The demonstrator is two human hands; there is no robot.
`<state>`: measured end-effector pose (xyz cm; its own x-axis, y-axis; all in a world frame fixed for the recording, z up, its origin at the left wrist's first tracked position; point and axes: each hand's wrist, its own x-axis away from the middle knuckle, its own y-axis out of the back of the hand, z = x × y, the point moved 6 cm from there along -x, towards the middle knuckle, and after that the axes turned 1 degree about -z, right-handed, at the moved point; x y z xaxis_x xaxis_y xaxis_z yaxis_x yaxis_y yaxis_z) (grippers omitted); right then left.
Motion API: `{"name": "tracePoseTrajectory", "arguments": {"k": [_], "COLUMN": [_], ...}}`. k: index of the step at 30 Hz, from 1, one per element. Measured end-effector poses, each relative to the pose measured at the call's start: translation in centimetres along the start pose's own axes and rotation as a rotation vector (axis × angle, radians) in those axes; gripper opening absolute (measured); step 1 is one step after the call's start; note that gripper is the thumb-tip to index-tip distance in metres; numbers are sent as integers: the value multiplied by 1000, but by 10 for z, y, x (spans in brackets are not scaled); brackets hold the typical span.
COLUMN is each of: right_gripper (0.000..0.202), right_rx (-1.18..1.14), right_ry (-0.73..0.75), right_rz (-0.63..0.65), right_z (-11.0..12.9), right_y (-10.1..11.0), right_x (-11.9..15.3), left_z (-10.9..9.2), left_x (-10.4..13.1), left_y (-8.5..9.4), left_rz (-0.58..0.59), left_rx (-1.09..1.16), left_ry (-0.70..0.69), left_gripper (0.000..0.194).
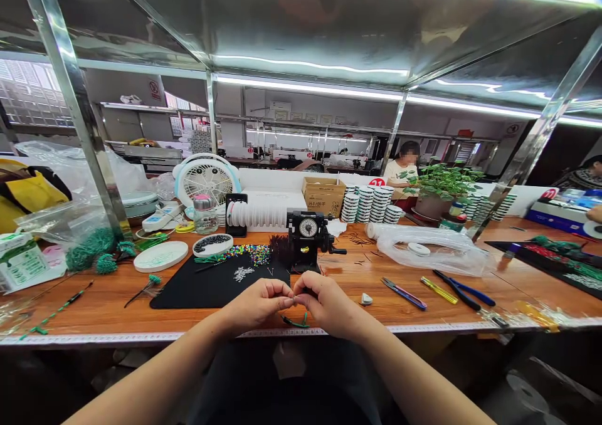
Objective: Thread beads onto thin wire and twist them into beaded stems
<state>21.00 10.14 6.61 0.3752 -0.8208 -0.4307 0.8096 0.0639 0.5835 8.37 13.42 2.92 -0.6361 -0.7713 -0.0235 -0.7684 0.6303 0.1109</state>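
On the person's side of the dial machine [308, 227], the left hand [258, 303] and right hand [332, 306] meet, fingers pinched nearly closed on a tiny piece [294, 299], its long axis hidden; a green strand [297, 324] sits crosswise just below, nearer the right.

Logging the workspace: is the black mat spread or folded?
Spread: the black mat lies flat on the table with whitish pieces on it.

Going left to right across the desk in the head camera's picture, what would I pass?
Yellow bag → round white dish → left hand → right hand → small pale piece → slim red-and-blue tool → yellow-handled tool → pliers.
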Motion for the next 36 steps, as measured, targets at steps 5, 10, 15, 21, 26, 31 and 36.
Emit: {"name": "tracePoseTrajectory", "arguments": {"k": [5,10,15,21,26,31,36], "right_gripper": [9,10,21,30,27,21,24], "right_rx": [-202,-271,-521,-752,-795,-769,-806], "right_ry": [-215,-274,-310,-460,-404,-299,-344], "right_rz": [-100,-231,-315,-353,-349,-386,-349], "right_z": [-19,-26,-31,-51,-41,-36,-41], "right_y": [-12,-20,-16,-21,-32,-30,-34], "right_x": [3,8,7,19,19,12,13], "left_z": [14,23,22,23,23,25,28], "left_x": [3,6,9,7,7,7,5], "left_y": [-2,-10,-9,-3,-7,-12,-11], "left_rz": [-61,-119,-192,-214,-198,-171,-175], "left_rx": [112,243,344,461,458,417,397], "left_ry": [54,77,54,34,57,68,73], "left_gripper": [29,27,23,23,22,23,22]}}
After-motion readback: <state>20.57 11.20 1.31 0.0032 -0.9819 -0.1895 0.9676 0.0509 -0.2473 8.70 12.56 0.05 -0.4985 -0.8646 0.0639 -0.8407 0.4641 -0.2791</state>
